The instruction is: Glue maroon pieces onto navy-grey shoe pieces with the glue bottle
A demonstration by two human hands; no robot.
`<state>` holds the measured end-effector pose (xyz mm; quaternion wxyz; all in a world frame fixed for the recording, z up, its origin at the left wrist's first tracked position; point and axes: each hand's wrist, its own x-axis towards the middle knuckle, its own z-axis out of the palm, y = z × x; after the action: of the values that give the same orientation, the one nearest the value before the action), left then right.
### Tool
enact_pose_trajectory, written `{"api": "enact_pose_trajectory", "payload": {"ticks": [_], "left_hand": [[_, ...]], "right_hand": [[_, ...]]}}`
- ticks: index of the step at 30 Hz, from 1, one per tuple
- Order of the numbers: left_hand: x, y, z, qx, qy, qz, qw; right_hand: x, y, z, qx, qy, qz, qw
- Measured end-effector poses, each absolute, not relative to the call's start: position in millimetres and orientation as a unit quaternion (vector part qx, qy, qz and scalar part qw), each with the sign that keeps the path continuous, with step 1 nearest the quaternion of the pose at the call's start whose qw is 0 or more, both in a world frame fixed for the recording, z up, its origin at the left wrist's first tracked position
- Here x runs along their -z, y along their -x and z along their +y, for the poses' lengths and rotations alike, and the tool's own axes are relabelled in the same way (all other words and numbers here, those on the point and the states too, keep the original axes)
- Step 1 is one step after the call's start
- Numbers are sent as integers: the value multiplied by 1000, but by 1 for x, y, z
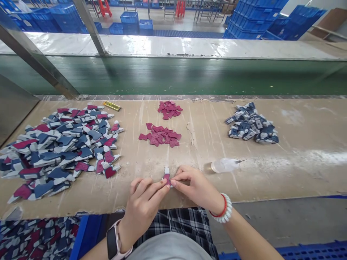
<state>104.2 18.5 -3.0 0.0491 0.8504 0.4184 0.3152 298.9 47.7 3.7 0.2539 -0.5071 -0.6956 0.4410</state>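
Between my hands, close to the table's front edge, is a small moulded piece (167, 176) with a maroon face and a light grey tip pointing away from me. My left hand (146, 198) has its fingers closed against the left side and top of it. From the right, my right hand (195, 186) pinches its lower edge between thumb and forefinger. Fingertips cover part of the piece. Beyond it lie two piles of thin maroon patches, a nearer one (161, 136) and a farther one (169, 109). A clear squeeze bottle (224, 165) with a needle tip lies right of my right hand.
A large heap of grey, navy and maroon pieces (62, 144) spreads over the left side. A smaller navy-and-grey pile (252, 123) sits at right. A yellow tube (112, 105) lies at the back. Beyond runs a green conveyor belt (173, 77). A full blue bin (88, 236) stands below left.
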Motion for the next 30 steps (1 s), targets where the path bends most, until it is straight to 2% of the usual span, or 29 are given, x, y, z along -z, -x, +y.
{"api": "enact_pose_trajectory", "payload": {"ticks": [10, 19, 30], "left_hand": [[7, -103, 17, -318, -851, 415, 56], [14, -103, 18, -339, -847, 407, 39], [12, -103, 18, -333, -850, 406, 39]], "right_hand": [[-8, -295, 46, -420, 531, -697, 235], [-6, -301, 52, -497, 513, -671, 199], [-9, -299, 51, -494, 513, -672, 202]]}}
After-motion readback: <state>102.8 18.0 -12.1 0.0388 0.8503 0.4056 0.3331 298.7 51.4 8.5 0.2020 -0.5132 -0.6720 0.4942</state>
